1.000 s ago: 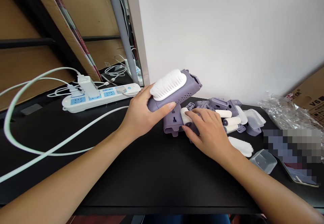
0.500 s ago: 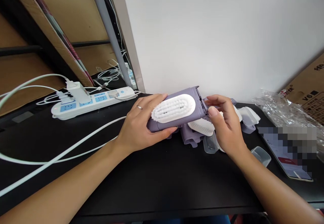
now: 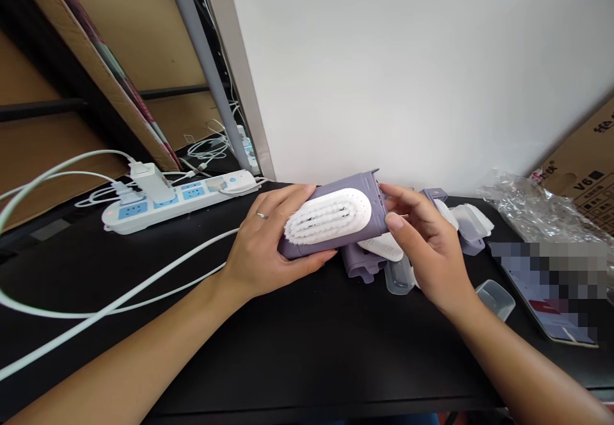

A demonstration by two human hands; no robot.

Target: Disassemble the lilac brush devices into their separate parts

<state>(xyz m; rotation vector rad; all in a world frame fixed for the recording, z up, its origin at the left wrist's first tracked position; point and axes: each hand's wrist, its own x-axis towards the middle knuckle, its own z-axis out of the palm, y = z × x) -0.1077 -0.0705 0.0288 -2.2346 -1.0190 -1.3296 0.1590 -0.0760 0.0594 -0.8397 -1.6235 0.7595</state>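
A purple casing (image 3: 336,188) with a white oval brush (image 3: 330,217) on its upward face hangs tilted above the black table (image 3: 307,348). Around its left end my left hand (image 3: 271,236) is closed, thumb below and fingers over the top; a ring is on one finger. The thumb and fingers of my right hand (image 3: 425,233) are at the casing's right end, touching its edge. Behind and under the right hand lie purple parts (image 3: 362,264), a white brush piece (image 3: 386,246) and a clear plastic cover (image 3: 399,276).
A power strip (image 3: 192,198) with plugs and white cables lies at the left. To the right are more brush parts (image 3: 472,223), another clear cover (image 3: 496,298), a phone (image 3: 537,303), crumpled clear plastic (image 3: 542,214) and a cardboard box (image 3: 585,162). A white wall (image 3: 384,73) rises behind.
The casing's right end has swung slightly down and nearer. The dark parts that showed at that end are now mostly out of sight, and my right thumb has moved onto the casing's edge.
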